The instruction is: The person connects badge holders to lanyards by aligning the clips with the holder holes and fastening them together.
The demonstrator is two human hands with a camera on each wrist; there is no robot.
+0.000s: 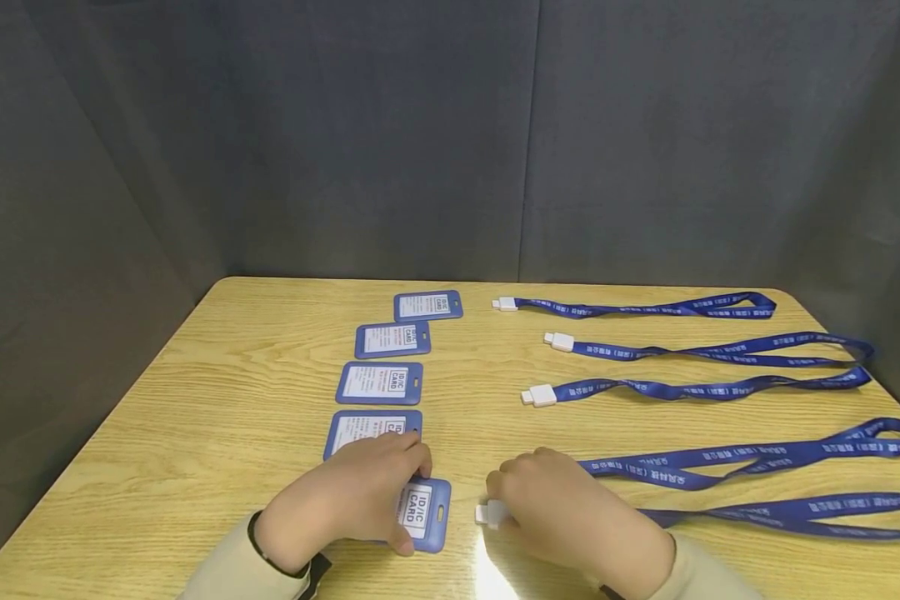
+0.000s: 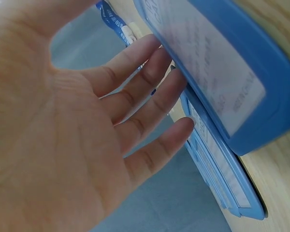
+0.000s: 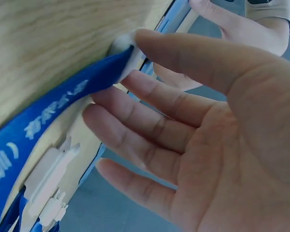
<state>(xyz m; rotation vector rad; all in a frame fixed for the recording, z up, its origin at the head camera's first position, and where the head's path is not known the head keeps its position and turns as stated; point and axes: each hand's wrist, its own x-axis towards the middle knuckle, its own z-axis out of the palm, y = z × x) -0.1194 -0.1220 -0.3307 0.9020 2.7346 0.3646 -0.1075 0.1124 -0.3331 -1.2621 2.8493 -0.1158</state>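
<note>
My left hand grips the nearest blue ID card holder by its long edges, thumb on the near side and fingers on the far side. The left wrist view shows the fingertips along the edge of this card holder, the thumb hidden. To the right, my right hand pinches the white clip of the nearest blue lanyard between thumb and index finger. Its blue strap runs away from the fingers in the right wrist view. The clip lies a short gap from the holder's slotted end.
Several more card holders lie in a column beyond my left hand. Several blue lanyards with white clips stretch across the right side of the wooden table. A dark curtain hangs behind the table.
</note>
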